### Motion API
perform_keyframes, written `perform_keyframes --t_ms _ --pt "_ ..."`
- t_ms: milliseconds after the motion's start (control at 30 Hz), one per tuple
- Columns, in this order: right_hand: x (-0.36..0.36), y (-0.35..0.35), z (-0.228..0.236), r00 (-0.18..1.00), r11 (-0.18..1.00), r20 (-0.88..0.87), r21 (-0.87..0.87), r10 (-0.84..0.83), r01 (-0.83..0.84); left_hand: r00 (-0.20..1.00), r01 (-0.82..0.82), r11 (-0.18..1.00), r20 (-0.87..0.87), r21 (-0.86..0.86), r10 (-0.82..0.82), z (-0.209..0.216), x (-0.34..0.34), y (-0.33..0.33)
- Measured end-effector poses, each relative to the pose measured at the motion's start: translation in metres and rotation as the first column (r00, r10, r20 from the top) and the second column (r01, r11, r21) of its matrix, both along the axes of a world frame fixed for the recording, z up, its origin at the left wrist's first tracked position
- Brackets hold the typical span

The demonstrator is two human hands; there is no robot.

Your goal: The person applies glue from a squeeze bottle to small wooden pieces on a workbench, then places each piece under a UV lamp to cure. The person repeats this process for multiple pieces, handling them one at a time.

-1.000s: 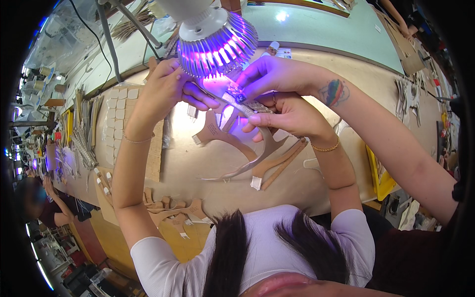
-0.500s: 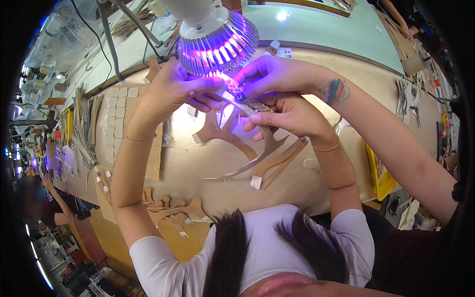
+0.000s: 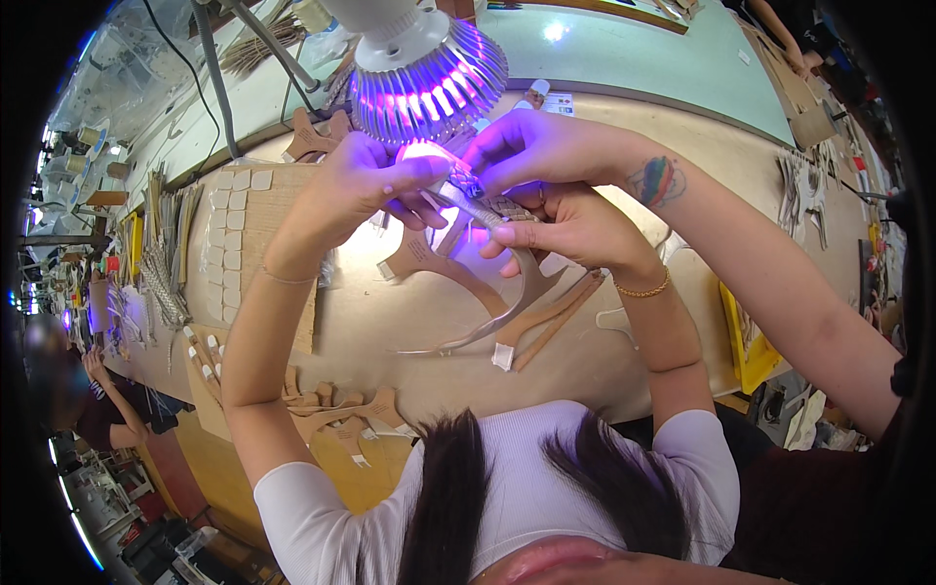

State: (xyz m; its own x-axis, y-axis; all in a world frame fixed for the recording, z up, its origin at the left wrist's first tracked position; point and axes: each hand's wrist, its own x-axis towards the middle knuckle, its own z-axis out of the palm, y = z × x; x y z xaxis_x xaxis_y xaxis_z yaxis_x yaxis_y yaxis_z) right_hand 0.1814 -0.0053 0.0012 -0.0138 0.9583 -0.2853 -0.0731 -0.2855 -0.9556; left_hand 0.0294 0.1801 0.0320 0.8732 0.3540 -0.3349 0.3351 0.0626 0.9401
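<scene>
Under the glowing lamp (image 3: 429,83), a grey-tan strap with a braided section (image 3: 480,207) and a long curved tail (image 3: 531,283) is held up over the table. My right hand (image 3: 585,229) grips it between thumb and fingers, just below the braid. At its upper end, the fingers of my left hand (image 3: 375,180) are closed in a pinch; violet glare partly hides what they hold. From the right, another person's hand (image 3: 526,151), on a tattooed forearm, reaches over my right hand. Its fingertips touch the braid's upper part.
Tan forked cut pieces (image 3: 424,255) lie beneath the hands, one with a white tag (image 3: 503,357). A cardboard sheet with pale squares (image 3: 234,229) is at left. More forked pieces (image 3: 351,414) sit nearer me. A yellow tray (image 3: 751,341) stands at right.
My left hand has shifted slightly right and down, closer to the braid. My right hand and the other person's hand stay almost where they were.
</scene>
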Motion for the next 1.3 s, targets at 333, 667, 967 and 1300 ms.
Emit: perform_keyframes --t_ms 333,667,967,1300 --pt "-0.004 -0.003 0.003 1.000 1.000 -0.020 -0.006 0.015 -0.015 0.978 -0.064 0.997 0.199 -0.037 0.070 -0.012 -0.005 -0.009" --pt "-0.009 -0.003 0.011 1.000 0.998 0.002 -0.059 -0.024 0.024 0.993 -0.040 0.999 0.110 -0.034 0.044 -0.005 -0.005 -0.013" --pt "-0.012 -0.007 0.013 0.997 0.994 0.076 -0.103 -0.015 0.023 0.979 -0.077 0.996 0.184 -0.053 0.085 -0.011 -0.009 -0.017" --pt "-0.012 -0.023 0.009 0.998 0.996 0.010 0.069 -0.057 0.056 0.984 -0.069 0.984 0.153 -0.162 0.094 -0.008 -0.017 -0.031"
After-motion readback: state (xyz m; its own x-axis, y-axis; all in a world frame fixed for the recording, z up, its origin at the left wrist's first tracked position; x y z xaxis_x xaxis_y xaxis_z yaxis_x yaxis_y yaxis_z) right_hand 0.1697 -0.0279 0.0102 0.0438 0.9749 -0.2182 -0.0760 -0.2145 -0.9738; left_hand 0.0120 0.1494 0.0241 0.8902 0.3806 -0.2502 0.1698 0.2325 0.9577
